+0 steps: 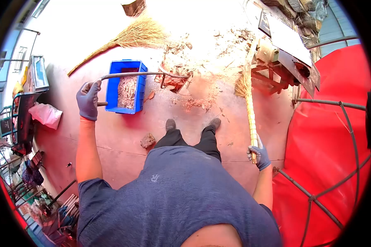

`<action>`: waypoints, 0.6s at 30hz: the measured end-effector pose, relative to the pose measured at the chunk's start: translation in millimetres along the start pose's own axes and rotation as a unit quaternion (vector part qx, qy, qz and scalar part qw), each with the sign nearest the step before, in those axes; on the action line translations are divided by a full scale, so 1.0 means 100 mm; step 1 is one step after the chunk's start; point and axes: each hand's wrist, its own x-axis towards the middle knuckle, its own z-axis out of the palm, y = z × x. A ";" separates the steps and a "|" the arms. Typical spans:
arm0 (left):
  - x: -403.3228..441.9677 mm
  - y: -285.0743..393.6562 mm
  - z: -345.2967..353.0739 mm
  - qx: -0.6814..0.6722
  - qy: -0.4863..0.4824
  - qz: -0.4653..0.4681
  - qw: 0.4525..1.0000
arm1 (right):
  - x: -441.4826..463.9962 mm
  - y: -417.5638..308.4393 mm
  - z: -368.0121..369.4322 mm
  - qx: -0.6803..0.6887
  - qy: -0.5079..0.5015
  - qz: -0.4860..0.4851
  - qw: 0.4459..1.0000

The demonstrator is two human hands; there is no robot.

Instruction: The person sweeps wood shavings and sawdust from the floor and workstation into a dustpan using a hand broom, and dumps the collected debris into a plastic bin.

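Observation:
My left hand [88,101], in a grey glove, is closed round the grip of a long-handled dustpan. Its bent metal rod [132,75] passes over a blue plastic crate [144,92] to the pan [174,82], low over the floor amid debris. Wood shavings or chips [127,92] lie in the crate. On the other side, my gloved right hand [259,155] grips the pale bound handle of a straw broom [250,115]. The broom points away from me, its bristles beside a saw bench.
A larger twig broom [138,35] lies on the floor ahead. At right stand the saw bench [284,61] with a circular blade [303,70] and a red tarpaulin [317,136] on metal bars. A lump [148,140] lies near my feet; a white bag [46,114] sits left.

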 end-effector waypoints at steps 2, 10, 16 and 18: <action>0.08 0.23 -0.45 0.019 0.009 0.029 0.999 | -0.17 0.26 0.04 0.019 0.009 -0.004 1.000; 0.63 1.08 -1.14 0.223 -0.007 0.131 0.966 | -0.71 1.13 -0.13 0.100 0.103 0.044 0.989; 1.06 0.78 -0.22 0.478 -0.120 0.188 0.850 | -1.04 1.62 -0.04 0.151 0.148 0.054 0.976; 1.04 0.38 0.22 0.505 -0.223 0.180 0.814 | -1.16 1.75 0.03 0.170 0.163 0.054 0.970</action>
